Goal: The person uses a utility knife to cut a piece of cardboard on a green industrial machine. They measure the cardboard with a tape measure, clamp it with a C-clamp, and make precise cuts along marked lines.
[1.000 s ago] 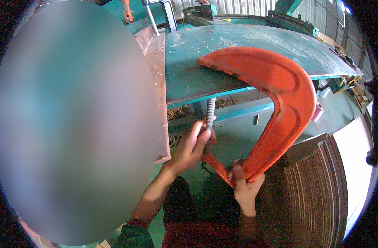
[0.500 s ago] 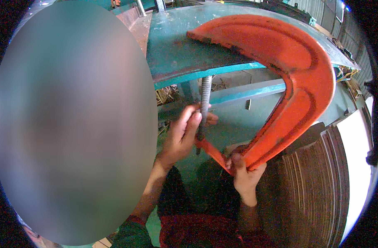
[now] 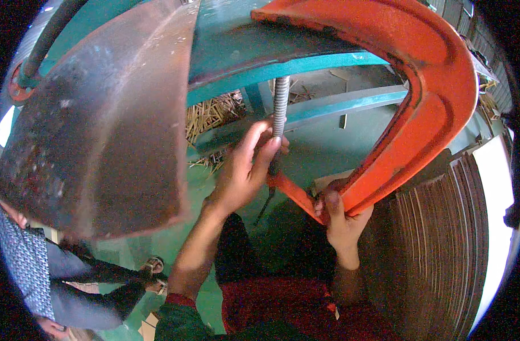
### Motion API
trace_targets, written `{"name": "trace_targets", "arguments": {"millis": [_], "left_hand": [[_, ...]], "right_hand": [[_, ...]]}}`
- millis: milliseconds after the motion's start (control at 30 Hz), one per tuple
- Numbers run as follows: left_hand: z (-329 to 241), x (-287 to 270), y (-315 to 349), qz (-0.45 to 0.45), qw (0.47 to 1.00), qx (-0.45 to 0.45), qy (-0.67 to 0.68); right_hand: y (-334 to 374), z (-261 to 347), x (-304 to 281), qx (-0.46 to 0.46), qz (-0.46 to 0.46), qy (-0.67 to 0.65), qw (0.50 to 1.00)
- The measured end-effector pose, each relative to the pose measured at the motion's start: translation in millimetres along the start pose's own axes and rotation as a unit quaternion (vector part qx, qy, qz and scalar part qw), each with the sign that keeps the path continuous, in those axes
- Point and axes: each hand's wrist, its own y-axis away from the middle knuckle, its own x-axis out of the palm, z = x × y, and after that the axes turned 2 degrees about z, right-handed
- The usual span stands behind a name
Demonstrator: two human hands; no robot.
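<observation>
A big orange C-clamp [image 3: 436, 108] straddles the front edge of a teal metal table [image 3: 226, 34]. Its upper jaw lies over the tabletop, and its threaded screw [image 3: 281, 105] rises beneath the edge; whether the screw's tip touches the underside is hidden. My left hand [image 3: 245, 165] has thumb and fingers closed round the screw, just above the clamp's lower arm. A thin dark bar [image 3: 264, 207] sticks out below that arm. My right hand [image 3: 345, 221] grips the lower bend of the clamp's frame, thumb on top.
A brown, worn metal sheet [image 3: 129, 142] slopes down on the left. Another person [image 3: 72, 278] stands at the lower left. Stacked brown sheets [image 3: 442, 238] stand close on my right. Wood strips [image 3: 214, 116] lie beneath the table.
The table, clamp and both hands sit higher in the picture as the view has tilted down. The thin bar below the clamp shows longer and more slanted. Both hands keep their hold.
</observation>
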Motion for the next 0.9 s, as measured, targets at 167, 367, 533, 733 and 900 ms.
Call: {"name": "trace_targets", "arguments": {"millis": [167, 367, 533, 733, 900], "left_hand": [[-11, 4, -1, -0.052, 0.991, 0.002, -0.126], [-12, 11, -1, -0.164, 0.975, 0.057, -0.139], [-10, 11, 4, -0.100, 0.990, 0.015, -0.095], [-8, 11, -3, -0.025, 0.999, 0.013, -0.030], [-6, 15, -7, -0.043, 0.995, -0.017, -0.088]], "right_hand": [[4, 8, 13, 0.025, -0.005, -0.013, 1.000], [16, 15, 11, 0.030, -0.003, 0.006, 1.000], [15, 14, 6, -0.012, -0.010, -0.022, 1.000], [7, 8, -4, -0.044, -0.002, 0.029, 0.999], [7, 7, 0, -0.021, -0.026, 0.033, 0.999]]}}
